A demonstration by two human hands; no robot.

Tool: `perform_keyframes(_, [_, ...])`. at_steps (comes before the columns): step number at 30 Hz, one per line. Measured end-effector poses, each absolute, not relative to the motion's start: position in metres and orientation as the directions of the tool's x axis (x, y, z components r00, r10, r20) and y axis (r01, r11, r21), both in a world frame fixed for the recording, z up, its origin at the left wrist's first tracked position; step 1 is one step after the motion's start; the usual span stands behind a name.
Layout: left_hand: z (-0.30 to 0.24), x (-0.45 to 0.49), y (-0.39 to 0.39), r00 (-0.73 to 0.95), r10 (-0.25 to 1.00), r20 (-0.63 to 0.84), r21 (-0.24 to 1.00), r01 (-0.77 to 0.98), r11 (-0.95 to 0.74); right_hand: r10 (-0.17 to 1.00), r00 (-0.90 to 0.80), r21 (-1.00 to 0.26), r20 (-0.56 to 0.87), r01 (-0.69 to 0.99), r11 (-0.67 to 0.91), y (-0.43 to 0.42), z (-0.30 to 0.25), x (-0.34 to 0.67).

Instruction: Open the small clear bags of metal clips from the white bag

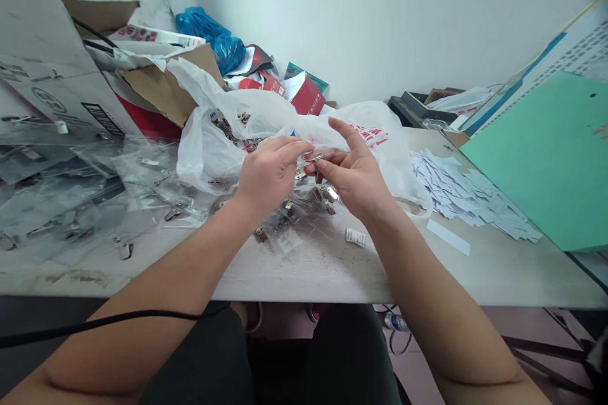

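My left hand (pixel 268 172) and my right hand (pixel 354 172) meet over the middle of the table, fingertips together. Between them they pinch a clear plastic badge sleeve with a metal clip (pixel 317 156). A loose heap of the same clear sleeves with metal clips (pixel 294 212) lies right under my hands. Behind them gapes a white plastic bag (pixel 266 117) with more clips inside. A small white paper tag (pixel 356 237) rests on the table by my right wrist.
Finished-looking clear sleeves with clips (pixel 71 202) cover the table's left side. A pile of white paper slips (pixel 468 193) sits at the right, beside a green board (pixel 551 158). Cardboard boxes (pixel 52 69), red boxes and a blue bag (pixel 213 35) crowd the back. A black cable (pixel 109 319) crosses my left arm.
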State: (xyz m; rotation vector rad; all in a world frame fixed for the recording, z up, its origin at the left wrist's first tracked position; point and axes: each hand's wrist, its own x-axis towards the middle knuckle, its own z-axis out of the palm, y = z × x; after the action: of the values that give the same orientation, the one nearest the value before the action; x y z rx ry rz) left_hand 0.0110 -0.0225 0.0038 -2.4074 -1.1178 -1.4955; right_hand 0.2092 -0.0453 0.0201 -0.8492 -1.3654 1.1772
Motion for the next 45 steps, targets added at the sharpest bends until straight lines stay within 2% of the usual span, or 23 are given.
perform_keyframes(8, [0.006, 0.014, -0.026, 0.241, 0.537, 0.809, 0.303, 0.612, -0.731, 0.934, -0.164, -0.948, 0.317, -0.083, 0.307, -0.043, 0.020, 0.210])
perform_keyframes(16, [0.012, 0.011, -0.025, 0.275, 0.543, 0.794, 0.404, 0.429, -0.808, 0.959, -0.127, -0.961, 0.252, -0.152, 0.232, -0.049, 0.030, 0.208])
perform_keyframes(20, [0.013, 0.009, -0.025, 0.314, 0.592, 0.742, 0.483, 0.363, -0.797, 0.963, -0.123, -0.960, 0.242, -0.177, 0.218, -0.047, 0.030, 0.210])
perform_keyframes(23, [0.014, 0.008, -0.026, 0.364, 0.630, 0.686, 0.515, 0.367, -0.774, 0.958, -0.121, -0.952, 0.259, -0.198, 0.233, -0.044, 0.027, 0.212])
perform_keyframes(27, [0.016, 0.008, -0.027, 0.389, 0.631, 0.671, 0.497, 0.396, -0.772, 0.951, -0.113, -0.940, 0.286, -0.223, 0.257, -0.043, 0.026, 0.212])
perform_keyframes(32, [0.016, 0.009, -0.027, 0.401, 0.608, 0.686, 0.494, 0.358, -0.793, 0.960, -0.049, -0.948, 0.277, -0.177, 0.265, -0.046, 0.026, 0.208])
perform_keyframes(37, [0.017, 0.001, -0.020, 0.394, 0.641, 0.658, 0.583, 0.271, -0.766, 0.956, -0.046, -0.951, 0.291, -0.124, 0.283, -0.043, 0.028, 0.210])
perform_keyframes(40, [0.018, -0.016, -0.004, 0.179, 0.743, 0.645, 0.664, 0.348, -0.661, 0.951, -0.099, -0.955, 0.292, -0.078, 0.285, -0.040, 0.027, 0.213])
perform_keyframes(43, [0.016, -0.040, 0.019, -0.104, 0.853, 0.512, 0.698, 0.628, -0.343, 0.954, -0.132, -0.961, 0.268, 0.036, 0.275, -0.034, 0.021, 0.214])
perform_keyframes(44, [0.014, -0.048, 0.027, -0.138, 0.892, 0.430, 0.669, 0.713, -0.212, 0.955, -0.131, -0.955, 0.266, 0.099, 0.279, -0.032, 0.018, 0.214])
perform_keyframes(45, [0.011, -0.054, 0.034, -0.144, 0.915, 0.376, 0.657, 0.738, -0.154, 0.954, -0.121, -0.941, 0.273, 0.173, 0.291, -0.030, 0.015, 0.214])
